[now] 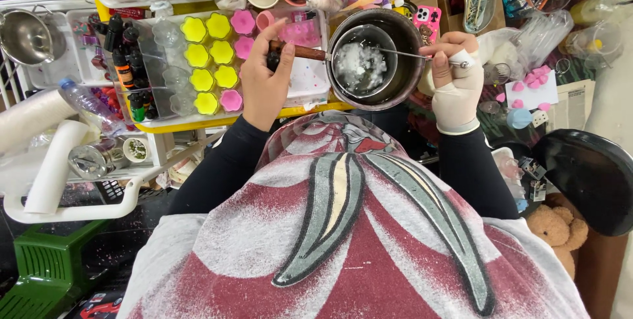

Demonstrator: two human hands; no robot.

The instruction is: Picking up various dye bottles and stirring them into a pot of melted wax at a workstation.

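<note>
Two hands steady a small pan of white flakes inside a larger pot.

The left hand (264,82) grips the wooden handle (304,52) of the small pan (361,65), holding it level within the big pot (402,62), likely so that it sits in a bath rather than on the bottom. The right hand (455,78), in a pale glove, pinches a thin metal rod (412,55) reaching over the flakes. Just left, yellow and pink flower moulds (211,62) wait on a tray on the counter (198,123), with small dark bottles (125,62) beside them.
</note>
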